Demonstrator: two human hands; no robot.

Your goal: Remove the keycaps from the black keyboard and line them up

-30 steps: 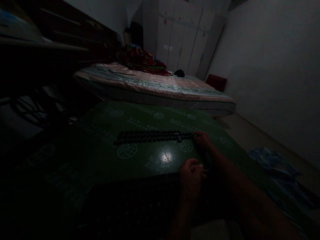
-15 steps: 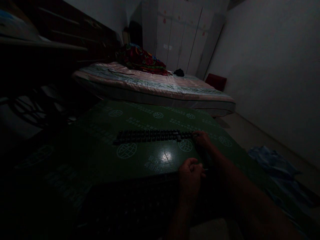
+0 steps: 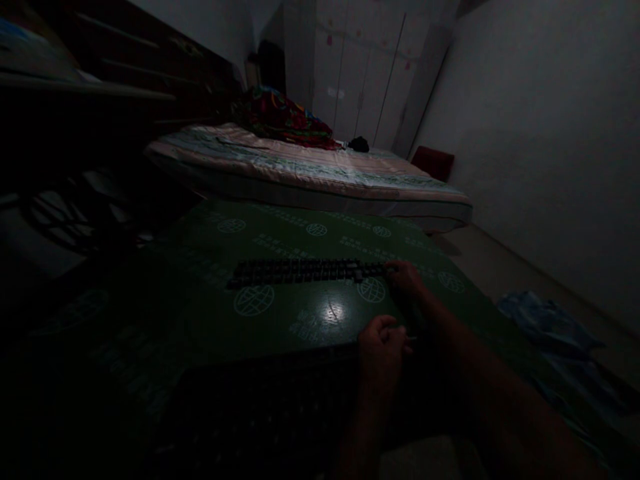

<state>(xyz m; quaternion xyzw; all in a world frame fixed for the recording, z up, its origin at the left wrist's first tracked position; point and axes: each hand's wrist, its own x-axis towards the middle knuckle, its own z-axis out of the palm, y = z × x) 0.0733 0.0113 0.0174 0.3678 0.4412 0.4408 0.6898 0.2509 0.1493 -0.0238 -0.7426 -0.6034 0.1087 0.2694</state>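
Observation:
Rows of dark keycaps [image 3: 295,271] lie on the green tabletop [image 3: 310,313]. My right hand [image 3: 404,279] reaches to the right end of these rows, its fingers pinched together at a keycap. Closer to me, my left hand [image 3: 383,340] is closed above the right part of a black keyboard [image 3: 250,407]. A thin pale tip sticks out to the right of its fingers; what kind of thing it is I cannot make out. The keyboard lies along the near side of the table, and its surface is mostly lost in darkness.
Beyond the table stands a bed [image 3: 320,177] with a red patterned blanket [image 3: 285,117] on it. Pale wardrobe doors [image 3: 360,80] are behind. Blue cloth [image 3: 547,320] lies at the right. A dark wheel-like frame [image 3: 65,213] stands at the left. The room is dim.

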